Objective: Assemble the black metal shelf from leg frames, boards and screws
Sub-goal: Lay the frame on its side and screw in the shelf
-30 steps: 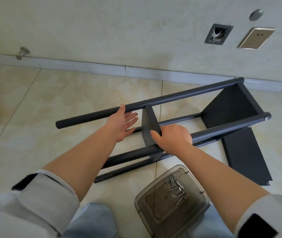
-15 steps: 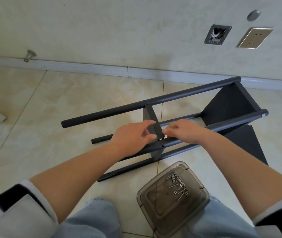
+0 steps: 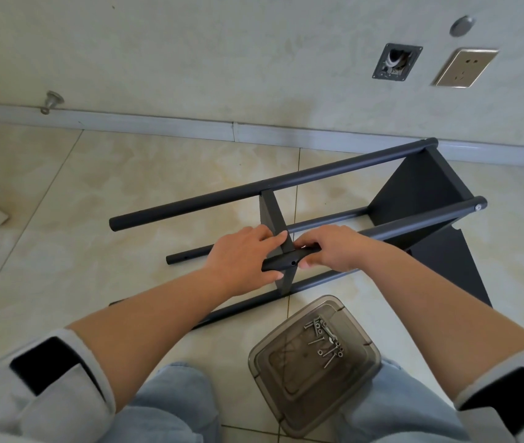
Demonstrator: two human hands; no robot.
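Both hands, left [image 3: 244,257] and right [image 3: 334,249], gripping one of four leg tubes [image 3: 281,262], two boards [image 3: 414,193] fitted

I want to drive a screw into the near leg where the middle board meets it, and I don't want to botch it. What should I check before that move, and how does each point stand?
1. Screw hole in the near leg visible and unblocked: ok.
2. Left hand steadying that leg: ok, it grips it.
3. Middle board lined up with the hole: cannot tell, the hands cover the joint.
4. Screw in the right hand: cannot tell, the fingers hide it.
5. Spare screws within reach: ok, on the plastic lid by the knees.
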